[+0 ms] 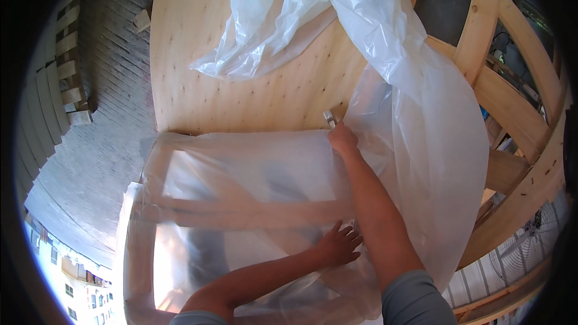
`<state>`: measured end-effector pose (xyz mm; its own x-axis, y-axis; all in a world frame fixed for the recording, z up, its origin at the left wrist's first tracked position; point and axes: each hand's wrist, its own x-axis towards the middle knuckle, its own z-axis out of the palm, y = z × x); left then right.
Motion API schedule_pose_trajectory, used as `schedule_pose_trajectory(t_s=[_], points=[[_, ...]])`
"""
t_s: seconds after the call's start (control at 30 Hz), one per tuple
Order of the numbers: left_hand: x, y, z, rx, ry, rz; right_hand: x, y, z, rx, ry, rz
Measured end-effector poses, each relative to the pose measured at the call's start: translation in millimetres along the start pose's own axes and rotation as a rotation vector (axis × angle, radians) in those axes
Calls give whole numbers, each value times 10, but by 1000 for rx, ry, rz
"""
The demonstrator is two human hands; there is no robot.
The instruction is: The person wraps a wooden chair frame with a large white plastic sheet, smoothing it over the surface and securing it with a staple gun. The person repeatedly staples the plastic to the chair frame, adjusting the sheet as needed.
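Clear plastic sheeting (253, 165) is draped over a wooden frame (253, 213), whose beams show through it. My left hand (337, 245) lies on this sheeting with its fingers spread, holding nothing. Farther out, my right hand (344, 138) is closed around a small hand tool (329, 119). Only the tool's metal end sticks out past my fist, so its exact kind cannot be made out. That end is over the plywood panel (241, 103), close to where the sheeting's edge meets the wood.
A loose, bunched length of plastic (433, 108) hangs over the panel's right side. Curved wooden framing (512, 108) stands at the right, with a wire-guarded fan (525, 247) below it. Rough concrete floor (102, 144) and wood blocks (71, 95) are at the left.
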<state>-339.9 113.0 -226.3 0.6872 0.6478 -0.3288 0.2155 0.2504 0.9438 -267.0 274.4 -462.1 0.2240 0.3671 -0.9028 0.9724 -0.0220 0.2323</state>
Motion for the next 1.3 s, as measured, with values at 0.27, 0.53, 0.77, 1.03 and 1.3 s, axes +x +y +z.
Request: schedule_pose_trajectory(t_s=[0.27,0.53,0.77,1.03,1.3], points=[[270,-668,-452,-4,140,-503,-396,140,-40,20,-73,-28],[143,-716,-209,117,-85,-417,-523,401,-101,90,-110,-9],[150,-703,-161,132,-5,-401,-347,443,-329,205,-234,-104],[102,-688,-216,137,-68,-353,-12,508,199,213,-569,34],[68,-643,-229,226,-92,-320,296,878,295,187,-647,213]])
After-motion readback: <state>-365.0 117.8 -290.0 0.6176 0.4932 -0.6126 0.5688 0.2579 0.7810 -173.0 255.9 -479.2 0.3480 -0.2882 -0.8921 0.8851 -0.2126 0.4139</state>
